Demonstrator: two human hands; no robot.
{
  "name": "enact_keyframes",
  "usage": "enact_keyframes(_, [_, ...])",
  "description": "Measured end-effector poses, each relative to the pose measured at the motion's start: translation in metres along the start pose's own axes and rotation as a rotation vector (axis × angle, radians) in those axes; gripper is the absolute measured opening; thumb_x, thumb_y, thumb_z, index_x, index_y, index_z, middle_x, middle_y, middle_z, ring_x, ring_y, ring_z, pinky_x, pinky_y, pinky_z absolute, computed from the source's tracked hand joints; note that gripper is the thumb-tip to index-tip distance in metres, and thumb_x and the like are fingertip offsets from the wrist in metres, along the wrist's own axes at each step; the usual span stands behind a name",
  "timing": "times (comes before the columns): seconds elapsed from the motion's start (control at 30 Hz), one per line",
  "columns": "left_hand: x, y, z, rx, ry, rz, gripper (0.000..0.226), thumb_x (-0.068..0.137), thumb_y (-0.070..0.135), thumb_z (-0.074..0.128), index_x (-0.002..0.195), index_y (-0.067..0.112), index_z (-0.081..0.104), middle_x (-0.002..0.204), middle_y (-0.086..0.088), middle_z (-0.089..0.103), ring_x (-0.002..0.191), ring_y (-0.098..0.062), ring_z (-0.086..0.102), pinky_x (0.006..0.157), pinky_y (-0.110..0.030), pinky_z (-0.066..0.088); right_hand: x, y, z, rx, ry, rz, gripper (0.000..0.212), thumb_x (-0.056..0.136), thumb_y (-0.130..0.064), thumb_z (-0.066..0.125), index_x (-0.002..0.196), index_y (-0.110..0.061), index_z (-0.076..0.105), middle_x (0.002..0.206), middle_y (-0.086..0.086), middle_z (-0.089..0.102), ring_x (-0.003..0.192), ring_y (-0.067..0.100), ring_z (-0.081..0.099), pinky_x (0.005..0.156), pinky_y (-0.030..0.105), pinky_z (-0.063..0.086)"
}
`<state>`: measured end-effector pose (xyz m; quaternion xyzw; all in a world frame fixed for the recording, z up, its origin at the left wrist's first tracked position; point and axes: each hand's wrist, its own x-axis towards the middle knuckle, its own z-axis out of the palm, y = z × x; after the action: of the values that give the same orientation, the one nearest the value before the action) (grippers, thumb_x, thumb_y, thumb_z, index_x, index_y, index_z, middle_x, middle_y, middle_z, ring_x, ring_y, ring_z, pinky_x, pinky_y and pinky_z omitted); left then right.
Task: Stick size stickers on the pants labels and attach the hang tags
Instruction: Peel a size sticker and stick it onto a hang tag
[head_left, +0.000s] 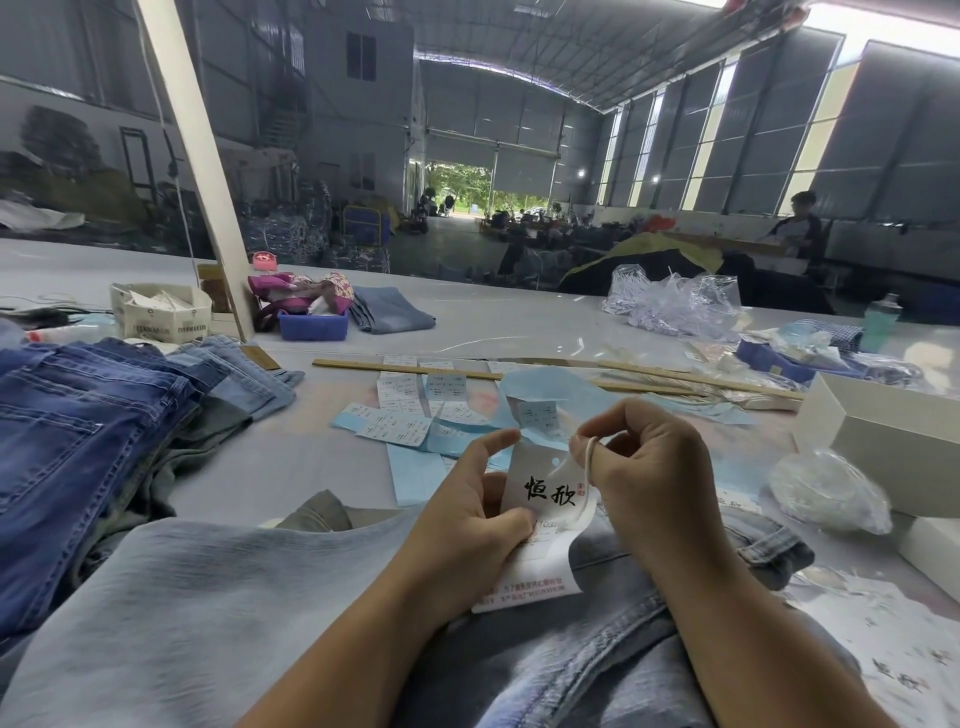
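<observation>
1. The left hand grips the white hang tag over light pants near centre.
2. The right hand pinches the tag's white string.
3. Size stickers lie just beyond.

A white hang tag, low and centre in the frame, bears two large black brush-style Chinese characters, reading roughly 恒欣, with a small red seal mark just beside them at their upper right. Below the characters the digits "103" show before the left hand covers the rest. Two lines of small red Chinese print run along the tag's bottom edge, too small to read. The size stickers on the tabletop at centre carry fine print that cannot be made out. A paper box at the left shows a dark printed word repeated along its side, illegible.
</observation>
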<state>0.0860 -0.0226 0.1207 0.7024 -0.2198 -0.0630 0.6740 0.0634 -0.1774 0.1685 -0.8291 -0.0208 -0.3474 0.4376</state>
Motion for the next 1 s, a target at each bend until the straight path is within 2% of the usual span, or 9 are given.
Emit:
enact_keyframes(0.13, [0.0,-0.001,-0.001,-0.001,0.001,-0.003,0.069,0.084,0.006,0.065,0.134,0.045,0.038,0.104,0.005,0.074,0.086,-0.019,0.072,0.07,-0.027,0.056,-0.001,-0.001,0.001,-0.012,-0.03,-0.015,0.023,0.082,-0.005,0.073,0.068,-0.021,0.065,0.052,-0.004,0.063,0.046,0.003,0.056,0.04,0.013,0.038])
enact_keyframes(0.23, [0.0,0.0,-0.001,-0.012,0.011,-0.01,0.065,0.074,0.019,0.066,0.129,0.046,0.042,0.102,0.004,0.075,0.082,-0.019,0.071,0.068,-0.026,0.055,0.0,0.001,0.0,0.023,0.028,0.0,0.022,0.084,-0.008,0.072,0.07,-0.023,0.064,0.054,-0.004,0.063,0.042,0.004,0.052,0.04,0.013,0.036])
enact_keyframes(0.33, [0.002,0.001,0.0,-0.085,0.015,-0.025,0.054,0.071,0.026,0.07,0.12,0.039,0.05,0.095,0.0,0.076,0.073,-0.015,0.069,0.062,-0.025,0.052,0.0,0.0,0.0,0.154,0.022,0.036,0.023,0.09,-0.003,0.064,0.087,-0.026,0.068,0.067,-0.008,0.064,0.048,0.005,0.057,0.045,0.015,0.042])
enact_keyframes(0.43, [0.011,0.006,-0.001,-0.114,0.065,-0.05,0.041,0.083,0.024,0.073,0.117,0.03,0.051,0.089,-0.003,0.077,0.077,-0.018,0.073,0.061,-0.026,0.055,0.0,-0.003,0.0,0.2,-0.051,0.028,0.034,0.093,0.005,0.054,0.097,-0.023,0.072,0.077,-0.009,0.064,0.053,0.003,0.057,0.05,0.013,0.043])
enact_keyframes(0.57, [0.03,0.031,-0.008,0.191,-0.03,0.022,0.041,0.095,0.016,0.06,0.121,0.043,0.044,0.068,0.004,0.072,0.051,-0.008,0.063,0.048,-0.021,0.047,0.002,-0.003,0.0,0.191,-0.05,0.011,0.033,0.093,0.004,0.055,0.089,-0.024,0.072,0.078,-0.01,0.062,0.062,0.001,0.055,0.056,0.01,0.041])
enact_keyframes(0.63, [0.043,0.051,-0.008,0.407,-0.066,0.071,0.032,0.097,0.019,0.055,0.102,0.05,0.051,0.073,0.008,0.074,0.05,-0.008,0.064,0.045,-0.019,0.048,0.003,0.0,-0.002,0.224,-0.011,0.062,0.033,0.093,0.004,0.054,0.088,-0.023,0.073,0.074,-0.006,0.061,0.061,0.001,0.052,0.055,0.01,0.04])
enact_keyframes(0.73, [0.058,0.073,-0.003,0.547,-0.103,0.086,0.035,0.095,0.015,0.05,0.081,0.041,0.068,0.076,0.013,0.073,0.056,-0.006,0.066,0.047,-0.016,0.049,0.003,0.003,-0.006,0.261,0.035,0.114,0.035,0.091,0.006,0.051,0.088,-0.019,0.075,0.075,-0.001,0.065,0.06,0.002,0.053,0.05,0.011,0.039])
enact_keyframes(0.87, [0.055,0.063,0.012,0.304,-0.114,0.073,0.023,0.08,0.021,0.052,0.075,0.027,0.074,0.072,0.004,0.072,0.058,-0.007,0.064,0.054,-0.016,0.048,0.002,0.002,-0.006,0.28,0.123,0.139,0.033,0.091,0.002,0.053,0.082,-0.022,0.074,0.07,-0.011,0.069,0.063,0.001,0.061,0.052,0.011,0.043])
enact_keyframes(1.0, [0.049,0.032,0.021,-0.081,-0.19,0.072,0.015,0.077,0.025,0.074,0.076,0.01,0.075,0.077,-0.008,0.072,0.069,-0.012,0.066,0.062,-0.016,0.049,0.004,0.004,-0.006,0.272,0.155,0.149,0.035,0.091,0.001,0.054,0.077,-0.026,0.07,0.056,-0.02,0.062,0.043,0.002,0.047,0.043,0.015,0.036])
